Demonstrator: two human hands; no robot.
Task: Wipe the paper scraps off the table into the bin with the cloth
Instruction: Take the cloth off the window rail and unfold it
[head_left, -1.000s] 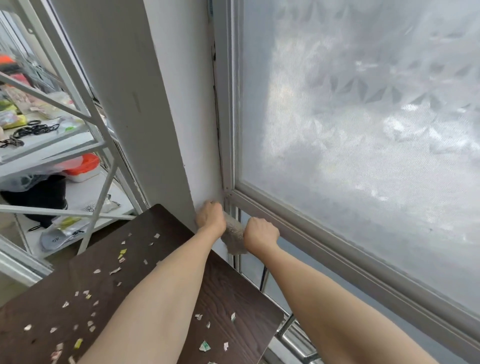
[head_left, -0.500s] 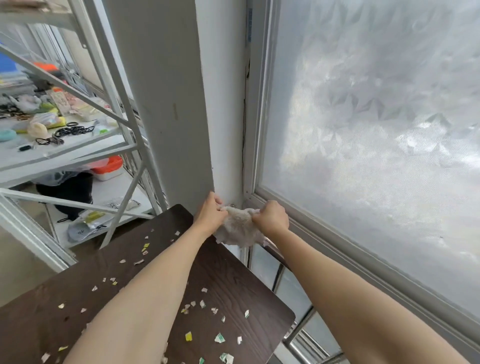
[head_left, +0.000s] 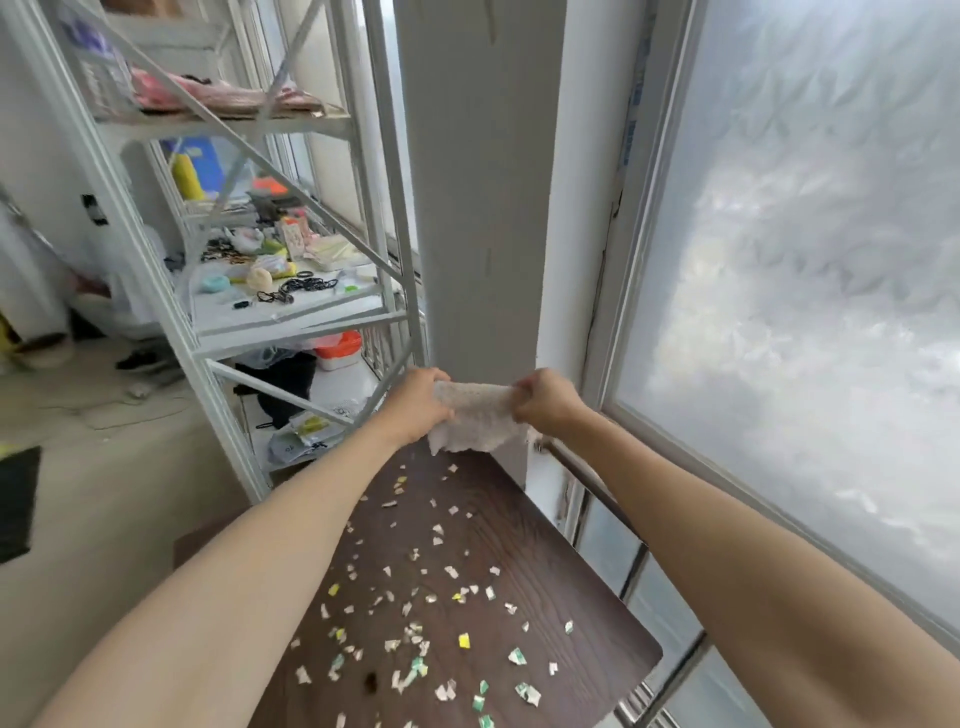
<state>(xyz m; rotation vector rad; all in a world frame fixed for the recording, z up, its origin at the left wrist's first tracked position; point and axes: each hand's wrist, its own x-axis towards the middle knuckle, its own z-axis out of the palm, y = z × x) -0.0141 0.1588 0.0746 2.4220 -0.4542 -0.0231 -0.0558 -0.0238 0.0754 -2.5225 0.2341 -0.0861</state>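
Observation:
A whitish textured cloth (head_left: 475, 421) hangs stretched between both hands above the far end of the dark wooden table (head_left: 561, 587). My left hand (head_left: 415, 405) grips its left edge and my right hand (head_left: 545, 402) grips its right edge. Several white, yellow and green paper scraps (head_left: 415, 631) lie scattered over the tabletop below my arms. No bin is in view.
A white metal shelf rack (head_left: 218, 332) full of small items stands to the left of the table. A white pillar (head_left: 483, 218) rises behind the cloth, and a frosted window (head_left: 810, 270) with a metal rail (head_left: 587, 483) runs along the right.
Both hands have lifted the cloth away from the window corner and pulled it out wide between them. The view has swung left, showing more of the shelf rack.

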